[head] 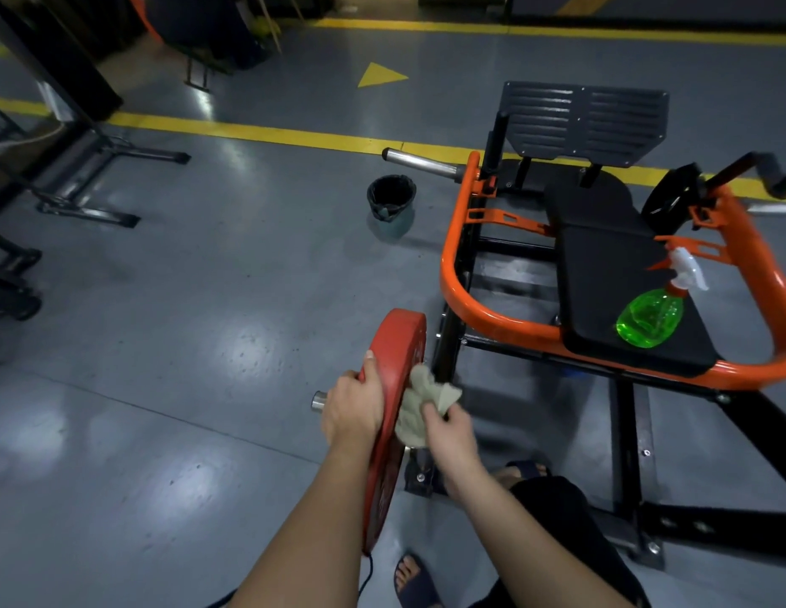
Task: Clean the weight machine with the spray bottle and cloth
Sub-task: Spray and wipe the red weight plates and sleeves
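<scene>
Against the right-hand face of the red weight plate (400, 344), the cloth (419, 403) is being pressed, bunched in the right hand (450, 432), whose fingers (433, 412) are curling tight around it. The left hand (351, 405) is gripping the plate's rim from the other side. The plate is standing on edge, its length running away from the person beside the weight machine (461, 278). The spray bottle (652, 315) is lying on its side on the black seat pad (601, 274), well off ahead and to the right, nearer the right hand, which I judge would be doing the reaching.
</scene>
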The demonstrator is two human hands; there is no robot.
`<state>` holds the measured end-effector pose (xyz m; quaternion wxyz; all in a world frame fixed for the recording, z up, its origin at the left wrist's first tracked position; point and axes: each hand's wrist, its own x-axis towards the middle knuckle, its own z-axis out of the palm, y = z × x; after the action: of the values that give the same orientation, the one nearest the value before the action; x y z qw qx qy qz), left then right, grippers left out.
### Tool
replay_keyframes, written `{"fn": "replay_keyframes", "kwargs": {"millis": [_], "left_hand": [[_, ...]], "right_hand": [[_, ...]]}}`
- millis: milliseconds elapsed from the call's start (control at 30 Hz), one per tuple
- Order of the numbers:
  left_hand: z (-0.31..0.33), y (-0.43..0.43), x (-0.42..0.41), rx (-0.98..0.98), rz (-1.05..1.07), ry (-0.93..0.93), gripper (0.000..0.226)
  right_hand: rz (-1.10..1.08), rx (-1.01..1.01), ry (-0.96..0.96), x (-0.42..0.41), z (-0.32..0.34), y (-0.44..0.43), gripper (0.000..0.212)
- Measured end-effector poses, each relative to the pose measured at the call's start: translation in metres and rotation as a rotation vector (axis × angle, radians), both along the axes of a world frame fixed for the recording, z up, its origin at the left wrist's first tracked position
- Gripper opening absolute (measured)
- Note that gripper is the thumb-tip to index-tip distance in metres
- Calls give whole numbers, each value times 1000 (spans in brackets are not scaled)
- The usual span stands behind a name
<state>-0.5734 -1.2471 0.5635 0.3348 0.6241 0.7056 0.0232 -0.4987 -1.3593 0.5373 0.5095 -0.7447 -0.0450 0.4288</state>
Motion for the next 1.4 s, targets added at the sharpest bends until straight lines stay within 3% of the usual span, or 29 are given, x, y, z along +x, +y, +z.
{"fn": "replay_keyframes", "kwargs": {"millis": [67, 167, 233, 300, 467, 533, 633, 767, 967, 1133, 1233, 1400], "left_hand": [[1, 1, 0, -6, -1, 2, 79], [1, 3, 2, -21, 4, 14, 76], [1, 3, 4, -25, 14, 13, 75], [2, 3, 4, -13, 15, 8, 76], [3, 2, 5, -11, 11, -2, 76], [3, 3, 5, -9, 13, 0, 75], [3, 3, 6, -12, 13, -18, 74], [3, 5, 5, -25, 7, -15, 76], [3, 3, 4, -35, -7, -46, 79], [10, 5, 7, -61, -33, -25, 77], [16, 12, 15, -95, -46, -7, 77], [20, 35, 34, -182, -93, -18, 79]], "right_hand": [[-40, 75, -38, 17, 22, 16, 9], [63, 137, -95, 23, 39, 31, 13], [25, 136, -42, 13, 32, 33, 19], [-78, 58, 41, -5, 14, 28, 17], [62, -125, 135, -27, -8, -5, 26], [0, -87, 185, -15, -3, 2, 23], [-65, 20, 86, 12, 16, 21, 17], [110, 72, -57, 23, 31, 30, 11], [324, -93, 22, -12, -16, -15, 23], [393, -148, 107, -4, -4, -19, 19], [326, -94, 105, 6, 5, -16, 19], [137, 133, 275, 7, 25, -29, 17]]}}
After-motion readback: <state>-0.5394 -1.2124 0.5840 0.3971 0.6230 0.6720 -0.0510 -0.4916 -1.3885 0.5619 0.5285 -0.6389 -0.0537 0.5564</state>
